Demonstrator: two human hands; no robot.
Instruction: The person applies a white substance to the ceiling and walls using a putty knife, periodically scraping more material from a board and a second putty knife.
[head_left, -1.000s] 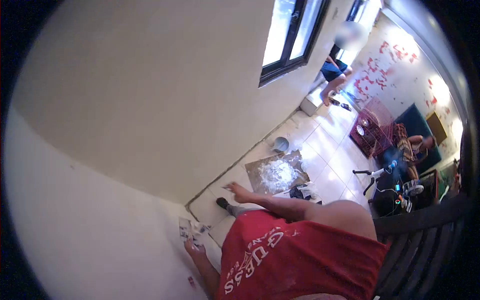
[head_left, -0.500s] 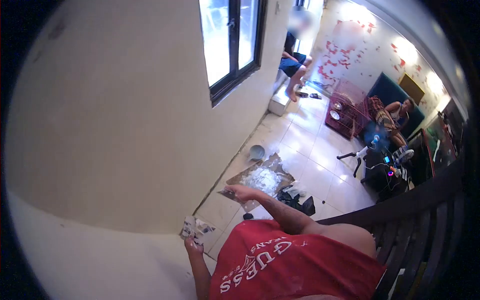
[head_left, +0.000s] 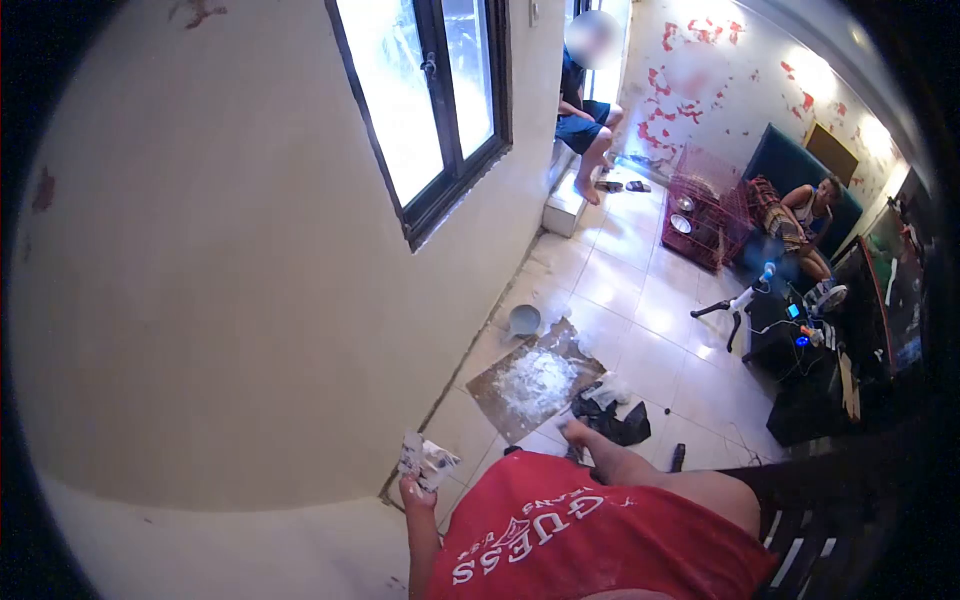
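My left hand (head_left: 414, 493) is raised beside the cream wall (head_left: 200, 300) and grips a small flat board smeared with white plaster (head_left: 427, 460). My right hand (head_left: 575, 432) is drawn in low, just above my red shirt (head_left: 590, 540); its fingers are small and blurred, and whether it holds anything is not visible. Below on the tiled floor lies a brown board heaped with white plaster (head_left: 535, 382), with a grey bucket (head_left: 523, 320) beside it near the wall.
A dark-framed window (head_left: 430, 120) is set in the wall. One person sits on a step (head_left: 585, 115) at the far end, another on a sofa (head_left: 805, 215). A red wire cage (head_left: 705, 205), a fan on a stand (head_left: 750, 295), black bags (head_left: 615, 420) and a dark railing (head_left: 830, 520) stand around.
My right hand has pulled back from its outstretched position toward my body. My left hand has lifted slightly with the plastered board. The view has swung up the wall toward the window.
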